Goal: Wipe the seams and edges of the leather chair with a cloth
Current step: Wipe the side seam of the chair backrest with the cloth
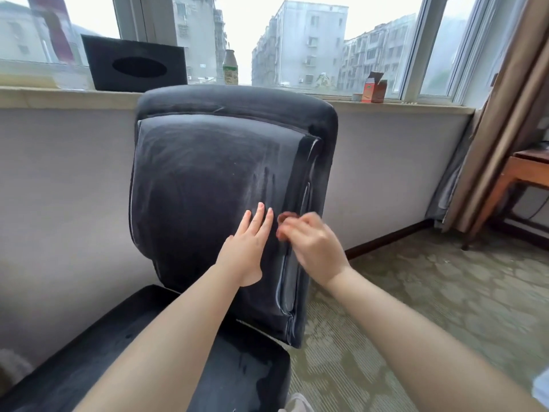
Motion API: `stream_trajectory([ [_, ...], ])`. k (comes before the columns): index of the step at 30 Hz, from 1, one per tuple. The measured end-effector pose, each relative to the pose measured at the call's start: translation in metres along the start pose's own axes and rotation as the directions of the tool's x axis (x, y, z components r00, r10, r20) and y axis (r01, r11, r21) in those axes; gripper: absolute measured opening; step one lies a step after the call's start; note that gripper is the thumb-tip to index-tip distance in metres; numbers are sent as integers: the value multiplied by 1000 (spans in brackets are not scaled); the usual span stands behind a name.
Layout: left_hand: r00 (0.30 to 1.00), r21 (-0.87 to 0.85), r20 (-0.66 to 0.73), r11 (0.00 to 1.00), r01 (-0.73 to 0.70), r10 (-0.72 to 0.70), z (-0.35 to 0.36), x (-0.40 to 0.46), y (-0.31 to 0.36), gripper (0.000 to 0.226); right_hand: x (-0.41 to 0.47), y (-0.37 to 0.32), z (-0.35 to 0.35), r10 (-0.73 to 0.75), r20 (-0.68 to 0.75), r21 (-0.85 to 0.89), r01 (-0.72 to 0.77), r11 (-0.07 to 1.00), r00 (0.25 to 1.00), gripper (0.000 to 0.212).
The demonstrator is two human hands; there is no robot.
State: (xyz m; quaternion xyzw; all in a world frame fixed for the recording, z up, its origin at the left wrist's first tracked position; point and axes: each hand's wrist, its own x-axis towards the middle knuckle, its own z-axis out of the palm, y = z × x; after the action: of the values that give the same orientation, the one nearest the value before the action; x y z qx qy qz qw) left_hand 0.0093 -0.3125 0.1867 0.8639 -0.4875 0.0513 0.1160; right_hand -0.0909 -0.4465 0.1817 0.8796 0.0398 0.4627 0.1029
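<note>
Two bare forearms reach in from the bottom edge toward the backrest of a dark leather chair [214,173]. Below them lies the chair's seat, streaked with pale dust or wipe marks.

On the left, the left hand [248,248] lies flat against the backrest cushion, fingers straight and together, pointing up; it grasps nothing. Just beside it, on its right, the right hand [312,243] has its fingers curled round a small reddish-brown cloth [285,219], only a blurred scrap of which shows above the knuckles. That hand and the cloth sit at the vertical seam where the cushion meets the chair's right side panel, roughly halfway up the backrest. Whether the cloth actually touches the seam cannot be told through the blur.

Above the hands, the cushion shows faint pale streaks.

Well beyond the hands, behind the chair's top edge, a stone windowsill [68,98] carries a black tissue box [135,66] up to the left, a bottle [230,68] almost straight above, and an orange carton [375,87] up to the right. Far to the right of the hands hangs a tan curtain [505,108], with a wooden table [523,173] next to it.
</note>
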Motion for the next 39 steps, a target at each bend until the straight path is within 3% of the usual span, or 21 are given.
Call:
stream_trajectory([
  [3,1000,-18,25,1000,10,-10,-4,-2,3,110,39,21,-9,153,-114,-16,-156,988,982,13],
  [6,999,-33,40,999,3,-2,-6,0,2,109,32,15,-2,148,-109,-19,-151,988,983,17],
  [11,998,-22,57,1000,12,-11,-1,-7,0,105,-44,-20,23,-132,80,18,131,991,988,11],
  [13,999,8,37,999,36,-36,0,-12,3,104,-35,-13,19,-147,68,21,145,989,987,15],
  [15,999,7,13,999,45,-45,-2,-14,6,104,-8,-1,4,-10,-59,7,10,1000,998,17],
  [18,998,10,-57,1000,-12,12,-14,-7,15,99,40,30,-18,221,-267,10,-227,974,938,16],
  [22,994,-50,-110,999,5,-10,-38,16,27,91,78,53,-33,366,-304,23,-377,926,880,27],
  [29,994,-62,-102,998,31,-37,-30,29,29,92,39,42,-15,197,-232,-90,-222,971,953,18],
  [32,992,-69,-122,997,18,-26,-25,27,28,93,25,35,-14,217,-238,-67,-238,969,947,23],
  [37,992,-69,-125,998,14,-23,-28,24,30,92,34,39,-28,122,-174,-75,-136,988,977,24],
  [39,992,-67,-123,998,8,-16,-28,24,30,91,50,44,-35,198,-182,-50,-210,976,963,22],
])
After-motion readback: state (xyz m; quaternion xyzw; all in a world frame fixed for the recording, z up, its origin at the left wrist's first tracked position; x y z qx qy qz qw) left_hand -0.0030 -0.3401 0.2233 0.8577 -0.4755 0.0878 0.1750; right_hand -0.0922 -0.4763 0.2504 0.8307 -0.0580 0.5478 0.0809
